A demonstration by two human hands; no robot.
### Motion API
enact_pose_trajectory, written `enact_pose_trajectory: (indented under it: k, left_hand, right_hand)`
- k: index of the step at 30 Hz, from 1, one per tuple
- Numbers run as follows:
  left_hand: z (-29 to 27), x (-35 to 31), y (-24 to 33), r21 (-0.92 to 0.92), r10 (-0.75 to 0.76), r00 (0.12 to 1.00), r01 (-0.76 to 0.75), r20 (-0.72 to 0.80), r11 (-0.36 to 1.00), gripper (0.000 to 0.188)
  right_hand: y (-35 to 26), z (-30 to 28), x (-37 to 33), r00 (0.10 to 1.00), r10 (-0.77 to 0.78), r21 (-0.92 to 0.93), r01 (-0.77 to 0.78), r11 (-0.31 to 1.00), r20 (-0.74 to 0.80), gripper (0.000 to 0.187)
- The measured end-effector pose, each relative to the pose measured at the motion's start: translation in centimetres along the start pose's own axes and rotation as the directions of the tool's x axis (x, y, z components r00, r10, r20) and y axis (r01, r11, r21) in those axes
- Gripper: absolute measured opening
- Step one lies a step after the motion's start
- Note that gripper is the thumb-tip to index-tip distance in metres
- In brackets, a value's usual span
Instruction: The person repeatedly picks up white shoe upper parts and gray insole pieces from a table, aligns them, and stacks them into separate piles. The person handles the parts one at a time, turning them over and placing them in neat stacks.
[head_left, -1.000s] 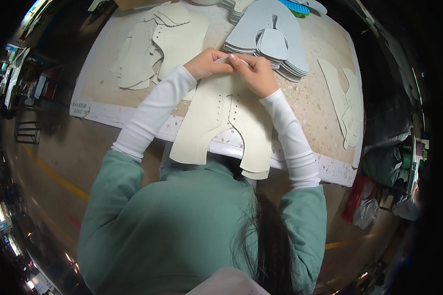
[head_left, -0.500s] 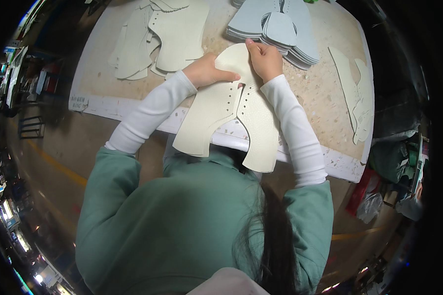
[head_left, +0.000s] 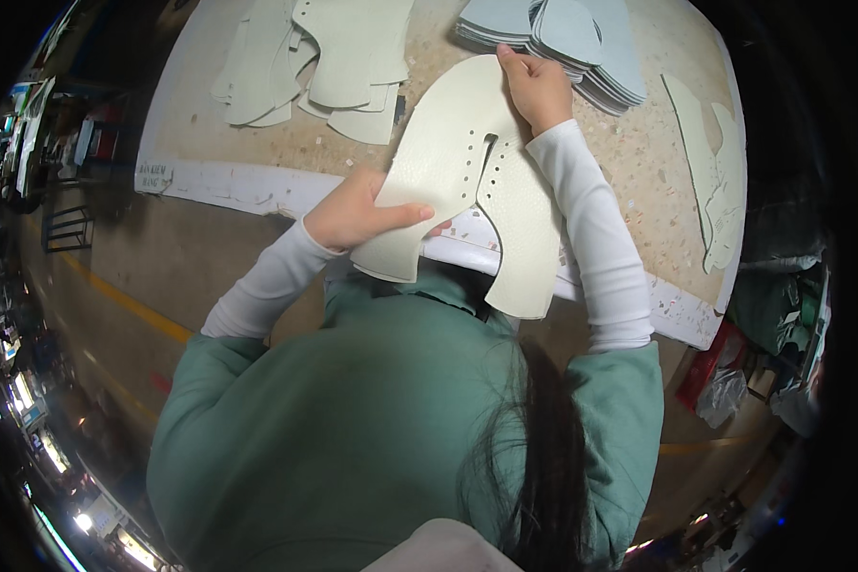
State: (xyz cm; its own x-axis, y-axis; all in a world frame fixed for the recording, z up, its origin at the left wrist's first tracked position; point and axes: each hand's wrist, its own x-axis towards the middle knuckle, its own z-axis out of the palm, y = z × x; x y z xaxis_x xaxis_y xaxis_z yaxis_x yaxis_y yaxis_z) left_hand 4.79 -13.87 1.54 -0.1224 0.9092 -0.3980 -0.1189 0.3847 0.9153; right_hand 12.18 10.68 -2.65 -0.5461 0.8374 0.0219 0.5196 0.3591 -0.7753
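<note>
Between my hands is a cream leather shoe upper piece [head_left: 448, 124], a rounded top with two legs below. A slot with punched holes on both sides runs down its middle. My left hand [head_left: 362, 212] grips the left leg, thumb on top and fingers underneath. At the rounded top edge, my right hand [head_left: 538, 88] pinches the piece between thumb and fingers. The lower ends of both legs hang over the table's near edge. Whether one or more layers are held I cannot tell.
Cream cut pieces [head_left: 357, 62] lie in an overlapping pile at the back left. A stack of pale blue-grey pieces [head_left: 553, 38] stands behind my right hand. Cream offcuts [head_left: 705, 172] lie at the right of the worn table [head_left: 229, 186]. A red container [head_left: 710, 367] is on the floor at right.
My left hand has slid down from the upper part of the piece to its left leg. The right hand has moved slightly up and right, still holding the top edge.
</note>
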Motion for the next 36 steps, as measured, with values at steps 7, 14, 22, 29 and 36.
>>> enact_pose_trajectory:
  k: [7,14,22,29,36]
  left_hand:
    - [0.5,-3.6,-1.2,-0.125,-0.099,0.992,0.108,0.079,0.986,0.025]
    - [0.6,-6.5,-4.6,-0.185,-0.184,0.976,0.204,0.118,0.961,0.03]
    - [-2.9,-8.0,-4.8,-0.086,-0.116,0.991,0.122,0.067,0.989,0.024]
    - [-2.4,-5.7,-1.0,-0.033,0.102,0.982,-0.109,-0.159,0.994,0.036]
    - [0.1,-3.8,0.7,0.061,0.213,0.974,-0.218,0.077,0.974,0.036]
  right_hand:
    - [0.1,0.0,0.2,1.0,-0.02,0.003,0.02,1.0,-0.01,0.046]
    - [0.4,0.1,0.2,0.999,-0.044,-0.026,0.044,0.999,-0.01,0.047]
    - [1.6,-2.0,-0.6,0.918,-0.346,0.179,0.313,0.933,0.195,0.036]
    - [1.7,-8.1,-10.2,0.946,-0.236,0.24,0.182,0.954,0.222,0.047]
    - [3.2,-13.4,-13.5,0.985,-0.118,0.498,0.039,0.866,0.127,0.042]
